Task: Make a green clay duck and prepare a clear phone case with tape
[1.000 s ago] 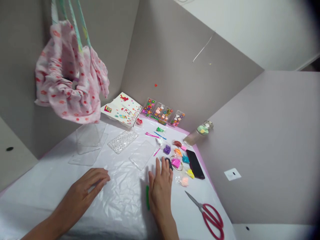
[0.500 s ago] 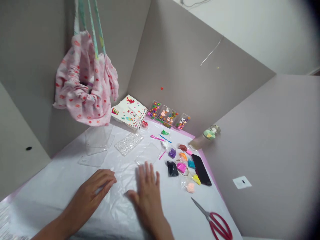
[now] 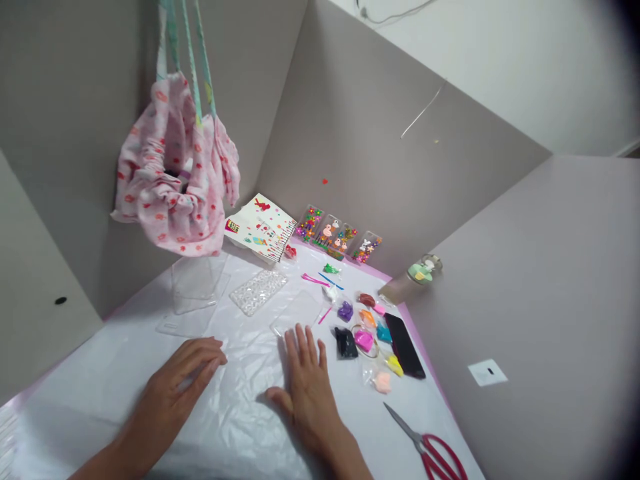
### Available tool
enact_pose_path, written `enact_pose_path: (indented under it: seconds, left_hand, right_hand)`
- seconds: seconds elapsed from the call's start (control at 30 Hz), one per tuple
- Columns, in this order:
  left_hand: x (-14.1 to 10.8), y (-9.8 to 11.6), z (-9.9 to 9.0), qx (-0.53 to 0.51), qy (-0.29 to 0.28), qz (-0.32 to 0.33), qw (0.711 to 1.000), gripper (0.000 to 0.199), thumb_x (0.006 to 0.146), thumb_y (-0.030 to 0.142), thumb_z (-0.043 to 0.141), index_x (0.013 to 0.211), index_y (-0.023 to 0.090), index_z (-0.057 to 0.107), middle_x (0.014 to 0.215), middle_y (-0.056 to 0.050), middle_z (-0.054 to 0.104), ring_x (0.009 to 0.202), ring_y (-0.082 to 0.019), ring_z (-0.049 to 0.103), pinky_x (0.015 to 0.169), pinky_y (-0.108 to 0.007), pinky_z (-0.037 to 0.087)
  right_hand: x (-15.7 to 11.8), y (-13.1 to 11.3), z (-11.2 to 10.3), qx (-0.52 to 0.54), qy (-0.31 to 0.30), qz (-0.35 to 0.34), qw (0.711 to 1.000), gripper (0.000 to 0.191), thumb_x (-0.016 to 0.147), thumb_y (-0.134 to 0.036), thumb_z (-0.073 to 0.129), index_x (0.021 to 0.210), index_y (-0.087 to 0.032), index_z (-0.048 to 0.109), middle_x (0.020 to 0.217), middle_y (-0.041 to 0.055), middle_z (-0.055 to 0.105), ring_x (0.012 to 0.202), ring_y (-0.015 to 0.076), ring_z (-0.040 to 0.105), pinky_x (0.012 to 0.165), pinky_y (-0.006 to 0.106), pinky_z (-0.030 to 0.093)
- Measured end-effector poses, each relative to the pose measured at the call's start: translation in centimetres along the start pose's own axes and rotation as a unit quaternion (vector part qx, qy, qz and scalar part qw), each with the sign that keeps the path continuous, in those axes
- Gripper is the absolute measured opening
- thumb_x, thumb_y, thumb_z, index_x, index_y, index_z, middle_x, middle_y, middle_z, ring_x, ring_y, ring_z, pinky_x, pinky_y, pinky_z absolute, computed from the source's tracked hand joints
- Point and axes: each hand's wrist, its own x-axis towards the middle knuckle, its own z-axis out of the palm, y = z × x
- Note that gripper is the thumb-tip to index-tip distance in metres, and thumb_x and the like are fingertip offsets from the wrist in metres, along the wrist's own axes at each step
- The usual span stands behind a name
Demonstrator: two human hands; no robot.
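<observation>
Clear, rectangular plastic phone case (image 3: 297, 311) lies flat on the white-sheeted counter (image 3: 245, 413), at the fingertips of our right hand (image 3: 311, 395): spread wide, contact unclear. Our left hand (image 3: 175, 381) is half-curled, nothing visible inside. Careless forward push could skid the case into the thin pink stick (image 3: 325, 315).

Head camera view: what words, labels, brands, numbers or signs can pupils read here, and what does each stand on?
No text can be read with certainty.
White printed item: a coloured patch, perhaps a logo, too small and blurred to read.
Colourful packets: no legible lettering.
Decorated clear cases: no legible lettering.
Black phone-like slab: none visible.
Wall plate: only a dark mark, too small to identify.
</observation>
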Motion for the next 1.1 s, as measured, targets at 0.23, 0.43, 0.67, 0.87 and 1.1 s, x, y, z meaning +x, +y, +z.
enact_pose_path:
  seconds: [0.23,0.43,0.67,0.87,1.1]
  left_hand:
    - [-0.2,-0.1,-0.4,-0.018,0.052,0.006,0.998,0.017,0.100,0.041,0.056,0.099,0.028,0.067,0.110,-0.001,0.072,0.121,-0.023,0.062,0.109,-0.035,0.048]
    - [0.2,0.2,-0.2,-0.011,0.052,0.026,0.998,0.014,0.099,0.038,0.057,0.098,0.029,0.068,0.107,0.000,0.074,0.118,-0.022,0.063,0.111,-0.037,0.048]
    - [0.2,0.3,-0.3,-0.002,0.045,0.025,0.999,0.015,0.100,0.038,0.056,0.096,0.029,0.067,0.107,0.000,0.074,0.118,-0.022,0.063,0.111,-0.035,0.047]
    - [0.2,0.1,-0.1,-0.004,0.038,0.031,0.999,0.012,0.100,0.036,0.056,0.101,0.030,0.067,0.109,0.001,0.072,0.123,-0.021,0.059,0.112,-0.034,0.045]
    - [0.2,0.1,-0.1,-0.005,0.030,0.027,0.999,0.011,0.100,0.035,0.056,0.098,0.030,0.066,0.103,0.001,0.073,0.120,-0.022,0.060,0.114,-0.037,0.044]
  right_hand:
    - [-0.1,-1.1,0.5,0.032,0.000,-0.115,0.993,0.097,0.086,-0.075,0.055,0.159,-0.016,0.029,0.166,0.0179,0.029,0.155,0.0381,0.022,0.118,0.065,0.033]
    - [-0.1,-0.9,0.7,0.021,0.001,-0.090,0.996,0.101,0.084,-0.076,0.057,0.158,-0.012,0.031,0.163,0.0231,0.032,0.154,0.0409,0.024,0.116,0.067,0.034]
    - [0.4,0.7,0.1,0.003,0.010,-0.055,0.998,0.093,0.087,-0.074,0.054,0.155,-0.013,0.038,0.162,0.0226,0.036,0.154,0.0410,0.025,0.115,0.069,0.034]
    - [-0.4,-1.6,0.9,0.040,-0.004,-0.184,0.982,0.101,0.084,-0.080,0.052,0.160,-0.017,0.027,0.167,0.0152,0.028,0.156,0.0350,0.019,0.121,0.061,0.031]
    - [0.3,1.6,-0.1,0.007,-0.014,-0.014,1.000,0.095,0.088,-0.075,0.051,0.157,-0.012,0.033,0.164,0.0240,0.030,0.154,0.0431,0.020,0.116,0.071,0.030]
